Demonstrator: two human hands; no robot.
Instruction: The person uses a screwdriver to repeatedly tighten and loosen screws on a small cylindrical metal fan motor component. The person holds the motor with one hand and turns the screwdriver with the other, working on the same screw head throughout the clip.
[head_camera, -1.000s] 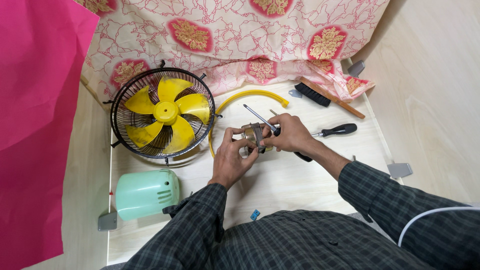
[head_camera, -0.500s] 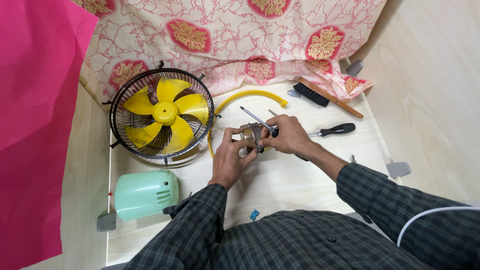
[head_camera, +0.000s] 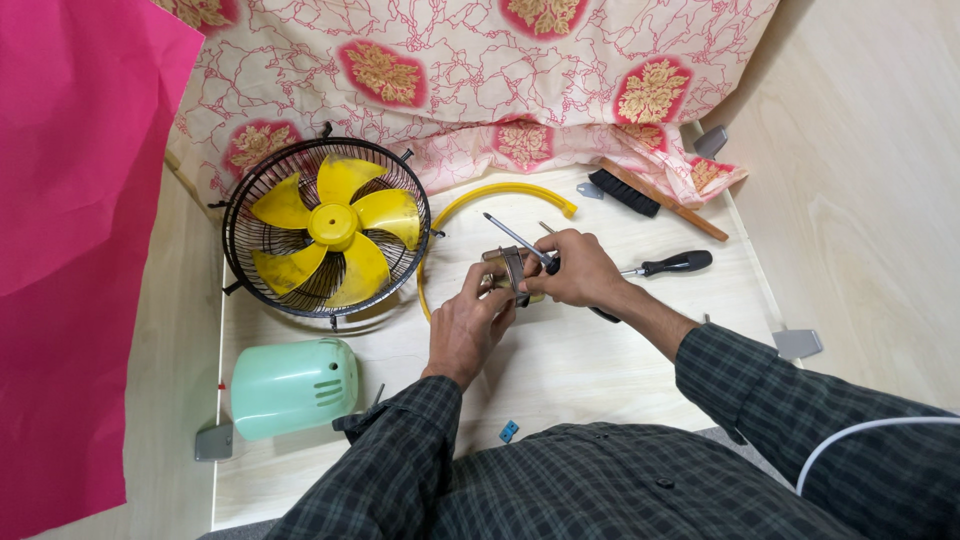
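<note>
- The fan cage (head_camera: 327, 228), black wire with yellow blades inside, lies flat on the table (head_camera: 600, 370) to the left of the hands, already off its body.
- The pale green motor cover (head_camera: 290, 385) lies below and to the left of the left hand, well apart from the cage, so the housing is off as well.
- A yellow curved rim strip (head_camera: 478, 200) lies just above the hands, detached.
- The small metal motor part (head_camera: 508, 272) is held up between both hands, over the middle of the table; by my reading the work on it is not yet finished.
- The left hand (head_camera: 468, 325) grips the part from below.
- The right hand (head_camera: 578, 268) is closed on a screwdriver (head_camera: 515, 238), its shaft pointing up and left above the part.
- A second screwdriver (head_camera: 672, 264) and a brush (head_camera: 650, 198) lie unused, right of the hands.
</note>
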